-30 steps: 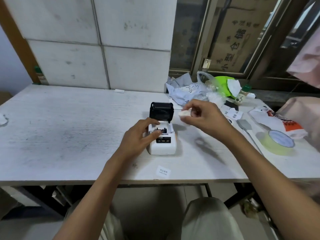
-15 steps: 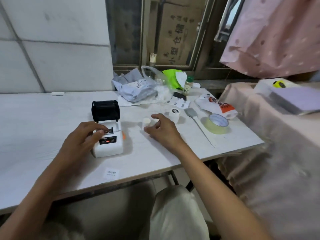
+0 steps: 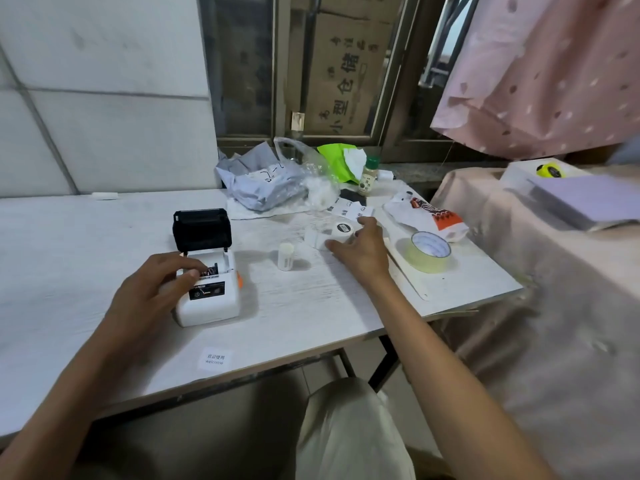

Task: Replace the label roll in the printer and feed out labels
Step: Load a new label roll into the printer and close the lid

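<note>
A small white label printer [image 3: 211,299] sits on the white table [image 3: 294,306] with its black lid [image 3: 202,228] raised. My left hand [image 3: 152,289] rests on the printer's left side, thumb at the open roll bay. A small white spent roll [image 3: 286,256] stands upright to the right of the printer. Further right, my right hand [image 3: 362,249] reaches over a fuller white label roll [image 3: 341,230] with a black core sticker; the fingers spread around it, touching or nearly touching. Whether they grip it is unclear.
A yellow tape roll [image 3: 429,251] and a white-orange packet [image 3: 429,213] lie right of my hand. Loose labels [image 3: 349,206], a grey bag [image 3: 259,181], a green bag and a small bottle [image 3: 367,174] crowd the back. A "welcome" label [image 3: 214,358] lies near the front edge. A cloth-covered table [image 3: 571,271] stands at right.
My right hand set the small spent roll down on the table and moved right to the fuller roll. The view swung to the right. My left hand stayed on the printer.
</note>
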